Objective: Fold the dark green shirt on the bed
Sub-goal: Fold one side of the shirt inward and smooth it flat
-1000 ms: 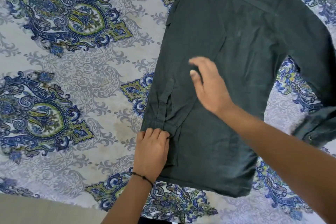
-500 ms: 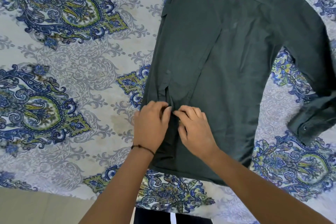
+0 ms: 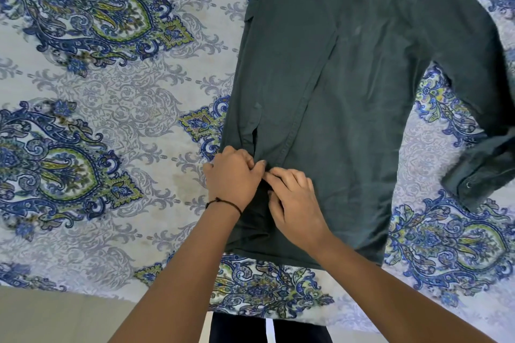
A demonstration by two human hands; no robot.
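Observation:
The dark green shirt [image 3: 342, 86] lies flat on the bed, hem towards me, collar end out of frame at the top. Its left side is folded inward, and one sleeve [image 3: 479, 147] stretches out to the right, cuff at the far right. My left hand [image 3: 232, 177] and my right hand [image 3: 295, 203] meet at the lower left part of the shirt, fingers curled and pinching the fabric at the sleeve cuff slit. A thin black cord circles my left wrist.
The bed sheet [image 3: 106, 108] is pale with blue and green paisley motifs and spreads wide to the left of the shirt. Its near edge [image 3: 83, 291] runs along the bottom, with beige floor below. My dark trousers show at the bottom centre.
My right hand came down from the middle of the shirt to join the left hand at the cuff. Both hands now pinch the fabric together. The view shifted slightly.

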